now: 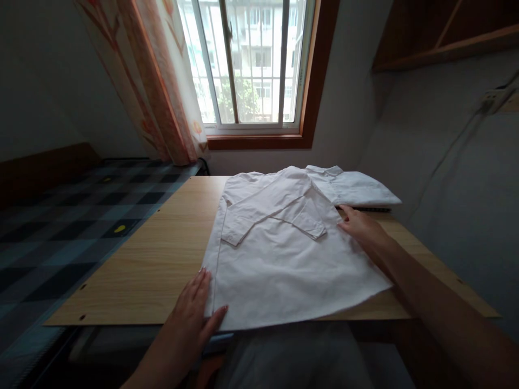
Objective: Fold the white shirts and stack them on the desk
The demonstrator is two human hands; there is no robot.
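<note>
A white long-sleeved shirt (279, 275) lies spread on the wooden table, with both sleeves folded across its upper body and crossing each other. My left hand (192, 305) rests on its lower left edge, fingers stretched out and thumb spread apart over the cloth. At the right edge, higher up, my right hand (363, 224) touches the fabric with its fingers extended and slightly bent; part of the fingertips is hard to make out. Just beyond that hand is a second white shirt (352, 186), folded, its collar facing the window.
The light wooden tabletop (170, 243) has several small holes near its edges. A bed with a dark checked cover (73, 232) adjoins it on the left. Behind are a barred window (255, 65) and a patterned curtain (150, 81). A cable (450, 146) hangs on the right wall.
</note>
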